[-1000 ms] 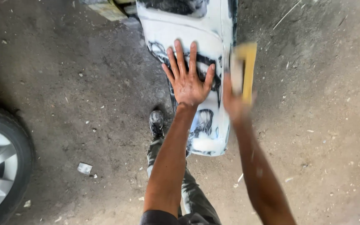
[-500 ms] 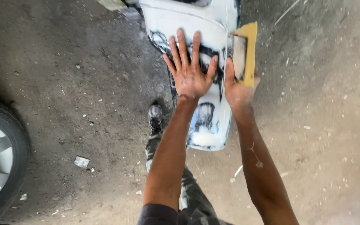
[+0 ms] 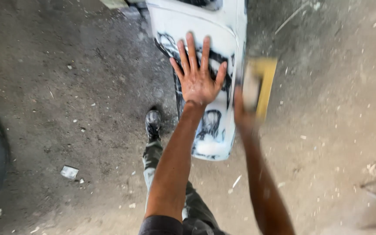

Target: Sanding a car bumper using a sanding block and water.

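Head view: my left hand (image 3: 199, 80) lies flat on the white panel (image 3: 205, 26), fingers (image 3: 191, 50) spread to steady it. My right hand (image 3: 242, 111) grips a yellow block (image 3: 264, 82) against the panel's right edge, blurred.

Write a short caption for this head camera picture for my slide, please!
Left hand flat on a white car panel, right hand rubbing its edge with a yellow sanding block.
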